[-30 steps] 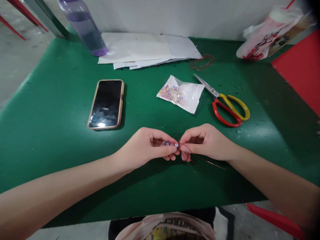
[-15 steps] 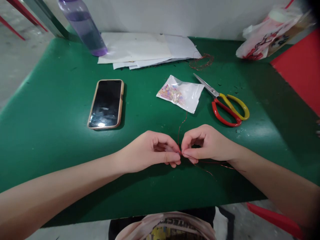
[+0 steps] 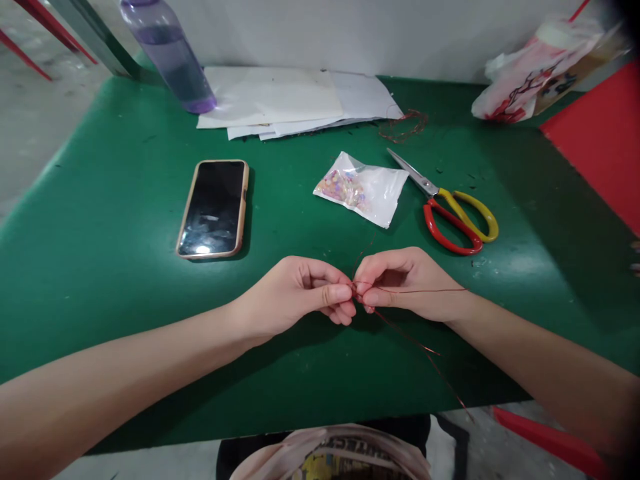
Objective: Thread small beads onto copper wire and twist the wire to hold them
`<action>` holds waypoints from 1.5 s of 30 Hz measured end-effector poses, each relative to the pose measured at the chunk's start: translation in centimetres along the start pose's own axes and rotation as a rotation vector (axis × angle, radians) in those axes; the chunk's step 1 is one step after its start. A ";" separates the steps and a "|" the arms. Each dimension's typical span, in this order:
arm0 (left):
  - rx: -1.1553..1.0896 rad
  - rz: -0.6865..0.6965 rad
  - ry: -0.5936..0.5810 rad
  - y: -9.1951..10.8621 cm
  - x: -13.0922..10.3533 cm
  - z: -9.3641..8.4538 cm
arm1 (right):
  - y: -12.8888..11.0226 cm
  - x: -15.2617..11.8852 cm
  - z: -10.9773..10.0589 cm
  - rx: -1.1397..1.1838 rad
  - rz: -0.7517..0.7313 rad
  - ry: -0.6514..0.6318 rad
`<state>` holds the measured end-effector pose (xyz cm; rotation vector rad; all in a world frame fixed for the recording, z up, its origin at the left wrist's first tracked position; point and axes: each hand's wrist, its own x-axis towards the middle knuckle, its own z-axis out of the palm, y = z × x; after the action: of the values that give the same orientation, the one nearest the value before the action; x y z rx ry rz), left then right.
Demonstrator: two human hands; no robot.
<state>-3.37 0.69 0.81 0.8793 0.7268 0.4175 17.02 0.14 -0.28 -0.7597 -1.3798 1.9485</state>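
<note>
Thin reddish-copper wire (image 3: 407,337) runs between my fingertips above the table's front half, several loose ends trailing to the right and one upward. My left hand (image 3: 313,290) pinches it between thumb and forefinger. Close beside, almost touching, my right hand (image 3: 403,283) also pinches the wire, with one strand crossing over its thumb toward the wrist. The exact twist at the fingertips is too small to make out. Behind my hands lies a small clear-and-white packet (image 3: 363,190) of colourful beads. Scissors (image 3: 440,203) with one red and one yellow handle lie to its right.
A phone (image 3: 215,208) lies on the green table (image 3: 125,267) at left. Behind stand a purple water bottle (image 3: 173,57), stacked papers (image 3: 280,97) and a coil of wire (image 3: 407,127). A drink cup in a plastic bag (image 3: 525,73) stands at back right, near a red panel (image 3: 600,147).
Both hands have risen slightly and shifted a little left. The wire ends have swung: two now hang down to the right, and one strand lies across my right hand.
</note>
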 end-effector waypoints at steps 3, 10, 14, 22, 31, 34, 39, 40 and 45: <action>-0.022 -0.003 0.001 -0.2 0.1 -0.1 | 0.2 0.1 0.1 -0.042 -0.039 0.018; -0.051 0.032 0.033 -0.5 0.2 -0.4 | 0.5 -0.1 0.5 -0.131 -0.123 0.103; -0.051 0.050 0.039 -0.6 0.2 -0.3 | 0.5 -0.2 0.8 -0.312 -0.244 0.159; -0.021 0.078 0.056 -0.7 0.0 -0.1 | 0.2 -0.4 0.8 -0.626 -0.422 0.147; -0.048 0.060 0.062 -0.4 0.0 0.3 | 0.1 -0.4 0.8 -0.151 -0.002 0.107; -0.036 0.047 0.043 -0.5 0.0 0.4 | 0.0 -0.4 1.2 -0.002 0.149 0.125; 0.074 0.072 0.032 -0.4 -0.4 0.6 | -0.2 -0.4 1.2 0.012 0.275 0.097; 0.106 0.078 0.037 -0.4 -0.6 0.6 | -0.2 -0.4 1.2 0.010 0.290 0.081; 0.316 0.156 0.058 -0.2 -1.2 1.0 | -0.3 -0.5 1.1 0.079 0.337 -0.021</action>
<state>-3.47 -0.74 1.60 1.2308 0.7928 0.4756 16.59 -0.79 0.38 -0.9879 -1.2392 2.2588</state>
